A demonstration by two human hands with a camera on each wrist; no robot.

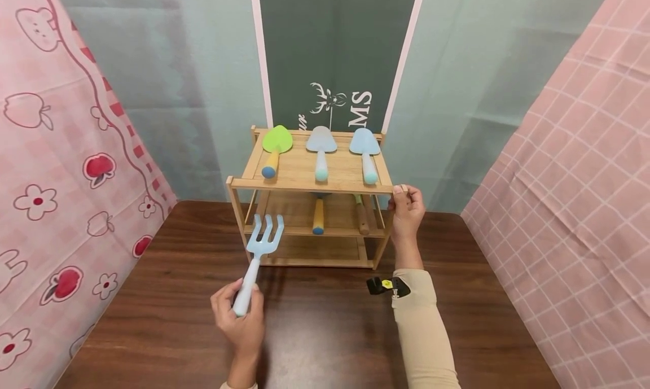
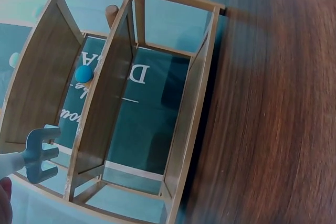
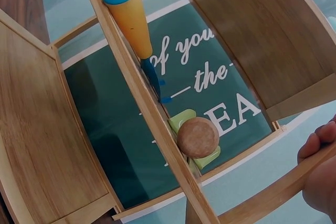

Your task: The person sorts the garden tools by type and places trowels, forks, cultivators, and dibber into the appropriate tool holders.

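My left hand grips the white handle of a light blue garden hand fork, its three prongs pointing up and away. The fork's head overlaps the left front of a three-tier wooden rack in the head view. With thumb and fingers, my right hand holds the rack's top right front corner. On the top tier lie three hand trowels: a green one, a grey one and a light blue one. A yellow-handled tool and a wooden-handled green tool rest on the middle tier.
The rack stands toward the back of a dark brown wooden table. Behind it hangs a green curtain with white lettering. Pink patterned cloth flanks the left side, and pink checked cloth the right.
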